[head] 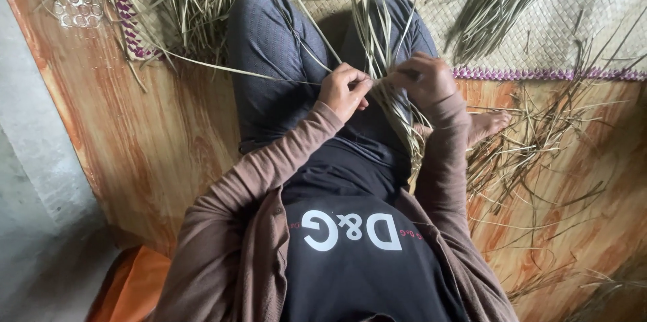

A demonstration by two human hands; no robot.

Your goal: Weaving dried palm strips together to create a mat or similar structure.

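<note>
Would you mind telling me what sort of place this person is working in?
Probably a home or small craft space where weaving is done on the floor: a woven mat with a purple edge lies on wood-patterned flooring, and both hands grip dried grass strips.

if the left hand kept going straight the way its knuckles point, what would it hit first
The left hand points across the lap, so it would most likely meet the right hand first, with the bundle of dried grass strips pinched between them; depth is hard to judge.
</note>
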